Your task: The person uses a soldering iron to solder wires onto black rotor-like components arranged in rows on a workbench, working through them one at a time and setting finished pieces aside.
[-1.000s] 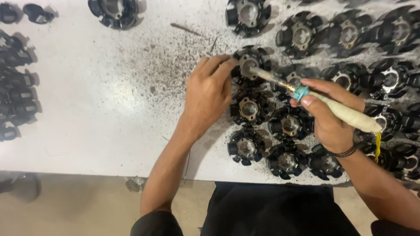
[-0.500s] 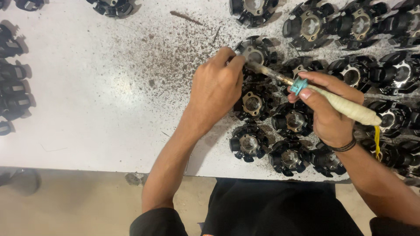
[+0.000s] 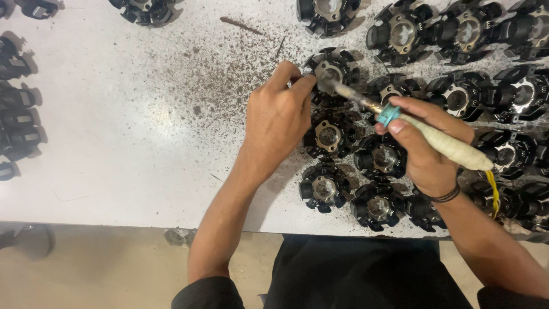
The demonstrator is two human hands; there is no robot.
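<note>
My right hand grips a soldering iron with a cloth-wrapped handle, a teal collar and a yellow cord. Its metal tip rests on a black round coil part with a metal centre ring. My left hand is closed, its fingertips pinched at the left edge of that same part, right beside the iron's tip. What the fingers pinch is too small to make out. Several more black coil parts lie packed under and around both hands.
The white table is speckled with dark debris left of my hands. More black parts line the left edge and the top. The table's front edge runs along the bottom, above a beige floor.
Both hands and the iron sit slightly lower and further right in the view; the camera shifted. The iron's tip stays on the same part, and my left hand stays pinched beside it.
</note>
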